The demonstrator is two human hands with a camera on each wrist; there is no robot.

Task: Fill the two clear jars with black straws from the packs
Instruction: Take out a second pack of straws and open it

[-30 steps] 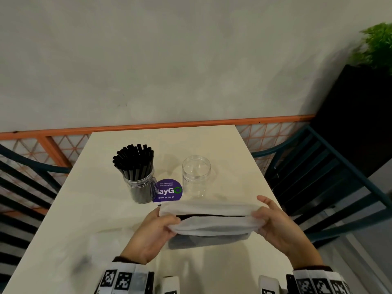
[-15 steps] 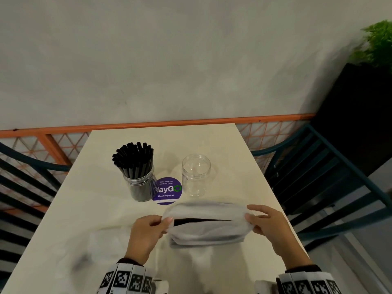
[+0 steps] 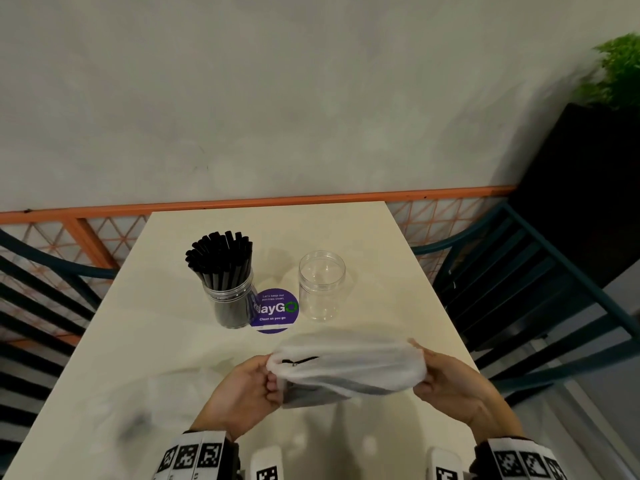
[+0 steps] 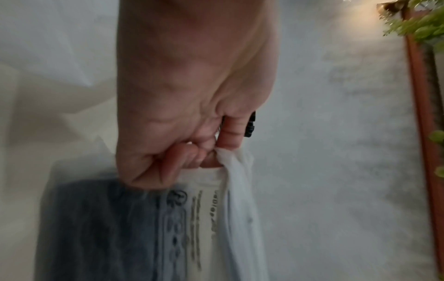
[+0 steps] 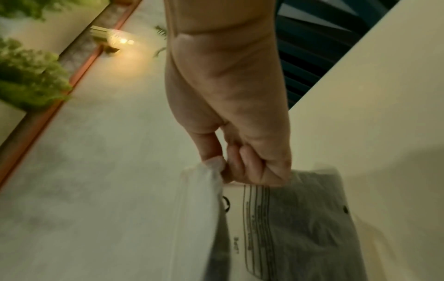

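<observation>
Both hands hold one pack of straws [image 3: 346, 370] at the near edge of the bench [image 3: 173, 341], and the change over the last second is in the pack's mouth. A second ago the two frosted lips were pulled apart into a long open slot with a dark line of straws showing across its width. Now the upper lip has billowed up and folded forward over the opening, so only a short dark sliver shows near the left end. The pack has also tipped a little toward the far side.

The left hand [image 3: 242, 393] pinches the left end of the film between thumb and curled fingers; the left wrist view shows white film bunched at the fingertips [image 4: 211, 157]. The right hand [image 3: 457, 386] does the same at the right end, thumb pressed on the film against the curled fingers. Each grip is narrow and closed on plastic only, not on straws.

For the task, this looks like work on opening the mouth, not yet tipping out. The left jar [image 3: 232, 303] is full of black straws [image 3: 221, 258]. The empty jar [image 3: 322, 285] stands just beyond the pack, right of the round purple sticker [image 3: 277, 313], and is the one left to fill. The slack film is likely to flop shut again unless the lips are spread.
</observation>
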